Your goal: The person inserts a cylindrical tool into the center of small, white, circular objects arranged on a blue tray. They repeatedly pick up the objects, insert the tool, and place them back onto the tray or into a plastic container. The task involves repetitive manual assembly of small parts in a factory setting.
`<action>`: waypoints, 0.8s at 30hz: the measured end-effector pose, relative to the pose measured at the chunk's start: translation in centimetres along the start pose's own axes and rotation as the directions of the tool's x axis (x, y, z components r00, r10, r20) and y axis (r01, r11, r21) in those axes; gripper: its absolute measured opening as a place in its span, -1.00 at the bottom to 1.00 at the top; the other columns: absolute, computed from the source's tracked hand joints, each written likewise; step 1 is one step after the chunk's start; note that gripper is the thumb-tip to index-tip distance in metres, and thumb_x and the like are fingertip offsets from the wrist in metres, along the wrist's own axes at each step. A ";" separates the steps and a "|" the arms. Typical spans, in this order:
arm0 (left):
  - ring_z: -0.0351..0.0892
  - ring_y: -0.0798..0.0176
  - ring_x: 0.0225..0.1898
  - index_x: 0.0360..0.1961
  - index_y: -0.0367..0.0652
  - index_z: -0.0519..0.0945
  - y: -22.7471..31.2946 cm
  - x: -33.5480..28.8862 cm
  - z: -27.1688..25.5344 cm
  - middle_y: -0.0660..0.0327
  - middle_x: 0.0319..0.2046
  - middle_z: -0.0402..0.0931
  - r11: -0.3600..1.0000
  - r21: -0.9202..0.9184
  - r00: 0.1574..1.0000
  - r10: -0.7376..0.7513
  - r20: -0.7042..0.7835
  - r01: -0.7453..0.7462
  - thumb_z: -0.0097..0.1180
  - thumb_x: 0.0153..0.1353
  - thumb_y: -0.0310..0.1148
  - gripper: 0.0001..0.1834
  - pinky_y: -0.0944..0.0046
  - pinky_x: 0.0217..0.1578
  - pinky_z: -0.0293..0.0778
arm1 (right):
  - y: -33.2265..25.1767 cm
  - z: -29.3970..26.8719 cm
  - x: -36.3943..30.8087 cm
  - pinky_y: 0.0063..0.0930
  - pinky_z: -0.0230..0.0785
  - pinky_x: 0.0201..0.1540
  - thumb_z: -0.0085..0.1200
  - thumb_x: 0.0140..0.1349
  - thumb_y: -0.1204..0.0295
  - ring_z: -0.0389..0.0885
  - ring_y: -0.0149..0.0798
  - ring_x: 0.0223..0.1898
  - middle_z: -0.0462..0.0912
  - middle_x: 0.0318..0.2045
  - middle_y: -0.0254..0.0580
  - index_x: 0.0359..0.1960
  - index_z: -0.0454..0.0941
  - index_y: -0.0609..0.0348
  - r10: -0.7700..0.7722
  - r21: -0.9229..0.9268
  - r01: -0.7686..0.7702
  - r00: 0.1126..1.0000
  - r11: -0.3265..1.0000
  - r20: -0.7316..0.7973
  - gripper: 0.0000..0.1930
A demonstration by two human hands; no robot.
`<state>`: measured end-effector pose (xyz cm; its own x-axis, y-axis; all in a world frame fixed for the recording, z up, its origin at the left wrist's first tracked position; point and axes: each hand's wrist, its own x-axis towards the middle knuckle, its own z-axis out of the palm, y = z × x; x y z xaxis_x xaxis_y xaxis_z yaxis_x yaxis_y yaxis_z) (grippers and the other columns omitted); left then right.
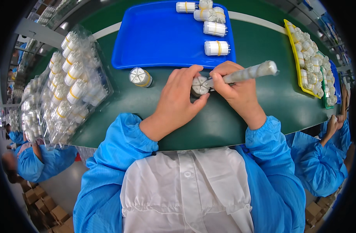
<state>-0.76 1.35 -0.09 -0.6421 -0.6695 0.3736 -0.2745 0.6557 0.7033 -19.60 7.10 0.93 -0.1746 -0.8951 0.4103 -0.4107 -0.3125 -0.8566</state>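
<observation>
My left hand [177, 97] curls its fingers and thumb around a round bundle of white wedge-topped parts [200, 85], which stands upright on the green table. In my right hand [240, 91] is a thick pen-like tool [250, 73] wrapped in a whitish, translucent covering. Its tip meets the right edge of the bundle's top; the exact tip shape is partly hidden by my fingers. A similar bundle with a yellow band [140, 77] stands by itself to the left of my left hand.
Beyond my hands lies a blue tray [154, 35] with several banded bundles along its right side. Clear plastic trays of banded bundles [71, 77] are stacked at left. Yellow [298, 64] and green trays of bundles stand at right. Co-workers in blue sleeves [321, 159] sit on both sides.
</observation>
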 end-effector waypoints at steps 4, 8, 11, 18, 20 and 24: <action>0.56 0.01 0.06 0.27 -0.22 0.37 0.1 -0.1 -0.2 0.05 0.05 0.54 0.994 -0.105 0.999 0.042 0.018 -0.040 0.37 -0.01 -0.57 -0.24 0.12 0.07 0.49 | 0.1 0.0 0.1 -0.49 0.37 -0.40 0.28 0.20 0.53 0.56 -0.40 -0.46 0.66 -0.43 -0.26 -0.41 0.64 0.24 -0.054 0.034 0.055 0.997 0.998 -0.054 -0.93; 0.55 0.00 0.10 0.28 -0.20 0.38 0.1 -0.1 0.0 0.05 0.06 0.55 0.990 -0.133 0.998 0.045 0.040 -0.040 0.34 0.01 -0.57 -0.26 0.10 0.09 0.49 | -0.1 0.0 -0.1 -0.49 0.37 -0.40 0.27 0.21 0.53 0.56 -0.41 -0.45 0.64 -0.44 -0.27 -0.40 0.63 0.24 -0.010 0.056 0.011 1.000 0.998 -0.012 -0.93; 0.55 -0.02 0.11 0.27 -0.19 0.40 0.2 0.1 -0.2 0.07 0.06 0.55 0.993 -0.115 0.997 0.048 0.059 -0.041 0.42 0.02 -0.50 -0.26 0.09 0.08 0.48 | 0.0 0.0 -0.1 -0.48 0.38 -0.39 0.27 0.21 0.53 0.57 -0.39 -0.44 0.64 -0.44 -0.26 -0.39 0.64 0.24 -0.039 0.021 0.038 0.999 0.999 0.009 -0.94; 0.51 -0.06 0.02 0.18 -0.18 0.50 0.5 0.0 -0.5 0.07 -0.01 0.58 0.990 0.049 0.991 0.132 0.015 -0.133 0.46 0.05 -0.42 -0.36 0.07 0.03 0.47 | 0.3 0.4 0.2 -0.42 0.42 -0.37 0.24 0.22 0.53 0.61 -0.31 -0.42 0.66 -0.45 -0.23 -0.39 0.64 0.24 -0.150 -0.113 0.149 0.989 0.982 0.003 -0.94; 0.50 -0.06 -0.02 0.16 -0.19 0.50 1.1 -1.0 -1.5 0.07 -0.03 0.58 0.986 0.107 0.991 0.130 0.013 -0.130 0.45 0.06 -0.43 -0.38 0.05 0.01 0.46 | -0.2 0.3 0.0 -0.42 0.43 -0.36 0.23 0.22 0.55 0.61 -0.31 -0.42 0.65 -0.46 -0.21 -0.39 0.64 0.25 -0.113 -0.030 0.111 0.991 0.993 -0.074 -0.95; 0.51 -0.07 -0.07 0.18 -0.25 0.46 2.3 -3.7 -4.9 0.02 -0.06 0.53 0.975 0.218 0.996 0.061 -0.072 -0.044 0.44 0.04 -0.45 -0.35 0.05 -0.01 0.46 | -1.7 -0.7 0.3 -0.41 0.44 -0.36 0.20 0.21 0.57 0.61 -0.28 -0.42 0.64 -0.48 -0.19 -0.40 0.64 0.27 -0.023 -0.097 0.013 0.995 0.995 -0.099 -0.96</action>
<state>4.45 3.59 3.09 -0.6042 -0.6518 0.4583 -0.3957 0.7447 0.5374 -19.54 7.60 2.75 -0.2530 -0.8519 0.4585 -0.4978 -0.2918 -0.8168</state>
